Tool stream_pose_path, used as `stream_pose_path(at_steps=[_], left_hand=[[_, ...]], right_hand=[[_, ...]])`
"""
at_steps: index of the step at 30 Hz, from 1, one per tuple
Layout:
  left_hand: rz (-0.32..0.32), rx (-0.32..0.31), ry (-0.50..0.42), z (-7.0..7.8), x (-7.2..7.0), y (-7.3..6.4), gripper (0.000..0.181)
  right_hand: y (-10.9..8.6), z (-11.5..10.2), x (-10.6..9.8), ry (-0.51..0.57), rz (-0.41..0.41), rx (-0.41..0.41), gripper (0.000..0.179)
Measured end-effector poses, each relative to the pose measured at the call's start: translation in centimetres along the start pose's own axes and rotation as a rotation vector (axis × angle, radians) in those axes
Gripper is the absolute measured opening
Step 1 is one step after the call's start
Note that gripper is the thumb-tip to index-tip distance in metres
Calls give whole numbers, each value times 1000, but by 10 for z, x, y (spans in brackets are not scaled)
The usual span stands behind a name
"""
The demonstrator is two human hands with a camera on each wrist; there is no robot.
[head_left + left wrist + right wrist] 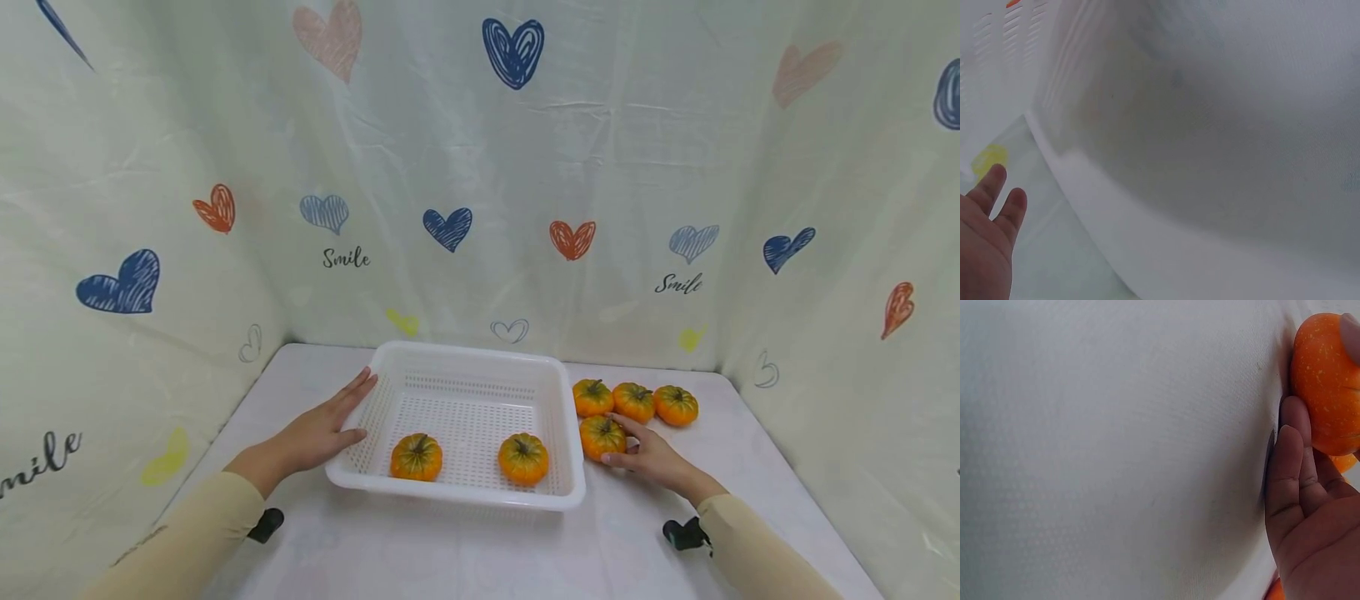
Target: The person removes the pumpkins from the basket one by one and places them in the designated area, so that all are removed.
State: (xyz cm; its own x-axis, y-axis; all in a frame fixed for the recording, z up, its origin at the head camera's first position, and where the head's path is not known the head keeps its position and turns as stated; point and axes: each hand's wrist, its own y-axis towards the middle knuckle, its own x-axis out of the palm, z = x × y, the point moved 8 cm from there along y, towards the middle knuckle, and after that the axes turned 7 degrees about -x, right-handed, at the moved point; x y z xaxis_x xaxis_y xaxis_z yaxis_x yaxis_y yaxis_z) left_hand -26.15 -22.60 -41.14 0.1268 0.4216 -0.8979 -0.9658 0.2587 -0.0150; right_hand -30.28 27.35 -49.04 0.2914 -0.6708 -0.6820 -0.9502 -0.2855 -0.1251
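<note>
My left hand (318,427) rests with its fingers spread and straight against the left rim of a white plastic basket (480,498). In the left wrist view, part of the left hand (985,244) shows beside the basket's slotted wall (1007,69). My right hand (656,457) holds a small orange pumpkin (600,437) just outside the basket's right side. The right wrist view has this pumpkin (1325,387) between the thumb and fingers of the right hand (1316,531), low at the tabletop. Inside the basket sit two pumpkins, one at left (416,458) and one at right (523,461).
Behind the held pumpkin, three more stand in a row: a left one (592,397), a middle one (633,403) and a right one (677,406). The white table (420,550) is enclosed at back and sides by a heart-patterned curtain (510,167).
</note>
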Motion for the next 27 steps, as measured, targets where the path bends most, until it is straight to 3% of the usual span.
stream_pose_path(at_steps=[14, 27], left_hand=[[33, -5, 39, 2, 1, -1, 77], [46, -5, 54, 2, 2, -1, 77]], right_hand=[[3, 2, 1, 32, 11, 19, 97], [0, -2, -2, -11, 12, -4, 97]])
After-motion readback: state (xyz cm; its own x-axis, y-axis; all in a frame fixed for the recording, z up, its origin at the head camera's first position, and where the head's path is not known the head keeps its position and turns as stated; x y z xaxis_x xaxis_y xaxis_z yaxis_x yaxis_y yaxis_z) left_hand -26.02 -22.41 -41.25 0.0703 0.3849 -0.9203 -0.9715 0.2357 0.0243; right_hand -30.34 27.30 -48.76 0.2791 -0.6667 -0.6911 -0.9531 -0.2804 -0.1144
